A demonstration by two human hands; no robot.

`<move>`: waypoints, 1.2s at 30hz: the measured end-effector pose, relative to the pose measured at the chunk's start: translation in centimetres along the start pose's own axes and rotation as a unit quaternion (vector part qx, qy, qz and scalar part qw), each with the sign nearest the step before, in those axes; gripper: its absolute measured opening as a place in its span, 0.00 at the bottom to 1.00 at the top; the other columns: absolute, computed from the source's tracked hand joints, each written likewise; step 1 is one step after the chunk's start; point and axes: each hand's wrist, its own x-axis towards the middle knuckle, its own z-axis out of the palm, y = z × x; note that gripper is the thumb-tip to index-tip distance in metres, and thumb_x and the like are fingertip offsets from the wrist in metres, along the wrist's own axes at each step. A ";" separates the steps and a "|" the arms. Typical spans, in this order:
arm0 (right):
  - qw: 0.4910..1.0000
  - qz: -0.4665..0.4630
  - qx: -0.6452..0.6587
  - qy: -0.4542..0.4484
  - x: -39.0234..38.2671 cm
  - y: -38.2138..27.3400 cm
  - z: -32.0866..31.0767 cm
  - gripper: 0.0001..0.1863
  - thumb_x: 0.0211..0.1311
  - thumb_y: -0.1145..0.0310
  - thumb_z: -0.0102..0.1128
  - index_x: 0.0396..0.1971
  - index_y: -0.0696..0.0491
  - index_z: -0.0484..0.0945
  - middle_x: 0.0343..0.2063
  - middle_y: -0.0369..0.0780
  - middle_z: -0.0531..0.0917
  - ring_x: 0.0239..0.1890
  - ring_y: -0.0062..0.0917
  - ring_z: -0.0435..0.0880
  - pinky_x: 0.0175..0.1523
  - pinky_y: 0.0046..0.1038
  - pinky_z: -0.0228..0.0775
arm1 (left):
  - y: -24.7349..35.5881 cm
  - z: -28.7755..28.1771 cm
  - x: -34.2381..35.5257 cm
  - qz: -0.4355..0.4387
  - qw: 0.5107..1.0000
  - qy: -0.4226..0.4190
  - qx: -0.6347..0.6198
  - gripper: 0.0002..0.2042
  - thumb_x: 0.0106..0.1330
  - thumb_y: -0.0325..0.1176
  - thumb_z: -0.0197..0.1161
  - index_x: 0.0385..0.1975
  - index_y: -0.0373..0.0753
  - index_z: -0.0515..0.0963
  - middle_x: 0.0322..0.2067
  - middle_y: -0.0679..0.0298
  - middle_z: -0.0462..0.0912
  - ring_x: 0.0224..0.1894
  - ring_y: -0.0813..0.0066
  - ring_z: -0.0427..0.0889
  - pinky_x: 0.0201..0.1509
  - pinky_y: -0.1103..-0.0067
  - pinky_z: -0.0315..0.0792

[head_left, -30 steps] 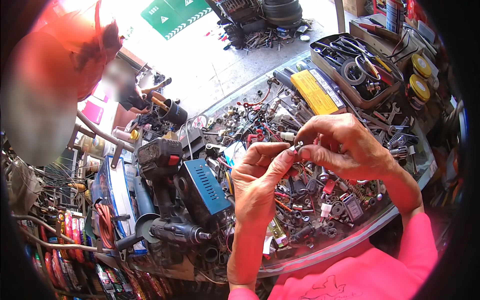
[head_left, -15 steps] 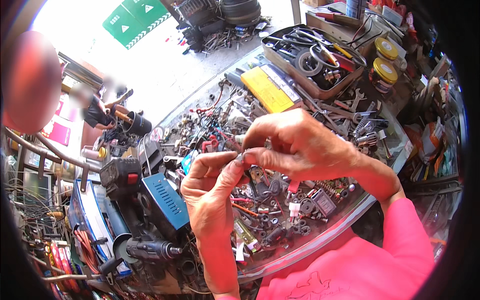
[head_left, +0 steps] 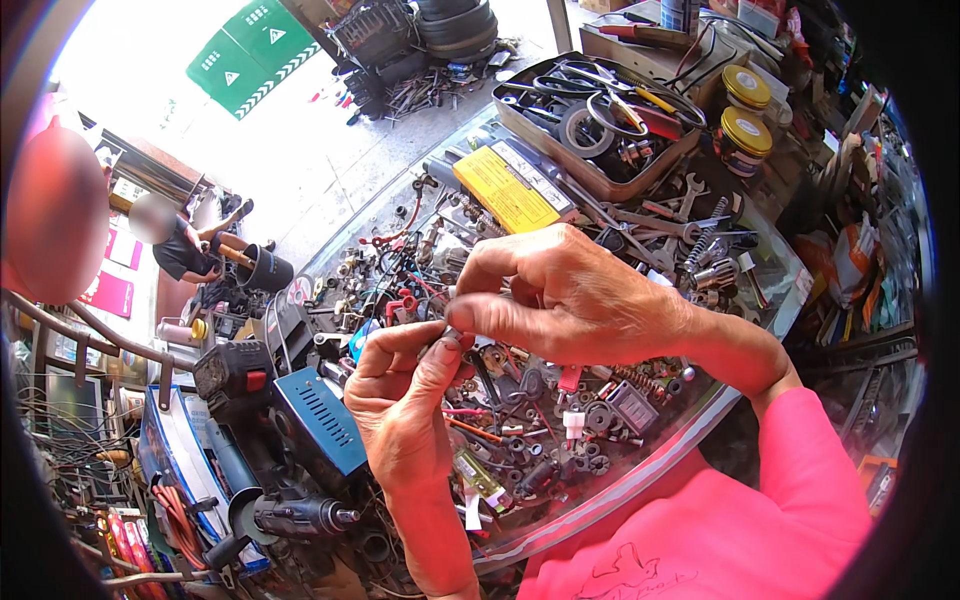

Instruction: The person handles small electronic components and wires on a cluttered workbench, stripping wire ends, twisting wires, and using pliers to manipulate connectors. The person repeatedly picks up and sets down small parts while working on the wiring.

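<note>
Above the cluttered table, my left hand (head_left: 402, 405) is closed in a pinch, thumb against forefinger. My right hand (head_left: 575, 300) comes in from the right, its thumb and fingers curled together at the same spot. The two sets of fingertips meet around a tiny dark piece (head_left: 450, 334), too small and too covered to name. Below them lie several loose metal parts, among them a white plastic connector (head_left: 573, 424) and a small grey box-shaped part (head_left: 632, 408).
Left of my hands stand a blue vented metal box (head_left: 320, 420) and a cordless power tool (head_left: 300, 515). Beyond them lie a yellow box (head_left: 512, 187), a metal tray (head_left: 640, 180) of cables and tape, and yellow-lidded jars (head_left: 746, 132). Another person (head_left: 185, 250) sits at far left.
The whole scene has shifted slightly left in view. Both hands stay together, fingertips still meeting; the pale bit that showed between them earlier now looks darker and more covered.
</note>
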 end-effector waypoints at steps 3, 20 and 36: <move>0.999 -0.039 -0.018 -0.015 -0.1 0.6 0.1 0.14 0.61 0.62 0.59 0.33 0.60 0.77 0.22 0.42 0.79 0.25 0.24 0.79 0.29 0.27 0.69 | -0.2 -0.1 0.0 0.008 1.000 -0.011 0.025 0.07 0.61 0.20 0.61 0.38 0.33 0.76 0.34 0.59 0.82 0.33 0.76 0.82 0.34 0.83 0.75; 0.922 -0.040 -0.384 -0.020 -0.7 1.7 -3.7 0.14 0.53 0.58 0.61 0.24 0.55 0.75 0.21 0.44 0.76 0.31 0.38 0.77 0.39 0.37 0.64 | 1.4 -1.6 0.8 0.018 0.996 0.048 -0.077 0.17 0.68 0.42 0.55 0.30 0.30 0.78 0.19 0.60 0.78 0.13 0.78 0.70 0.17 0.82 0.61; 0.907 0.004 -0.398 -0.140 0.2 3.3 -1.1 0.07 0.52 0.66 0.57 0.27 0.55 0.76 0.25 0.43 0.79 0.35 0.38 0.80 0.41 0.38 0.69 | 1.7 -3.1 0.8 -0.057 0.969 0.026 -0.237 0.15 0.72 0.35 0.47 0.46 0.28 0.72 0.22 0.65 0.70 0.20 0.80 0.60 0.27 0.82 0.56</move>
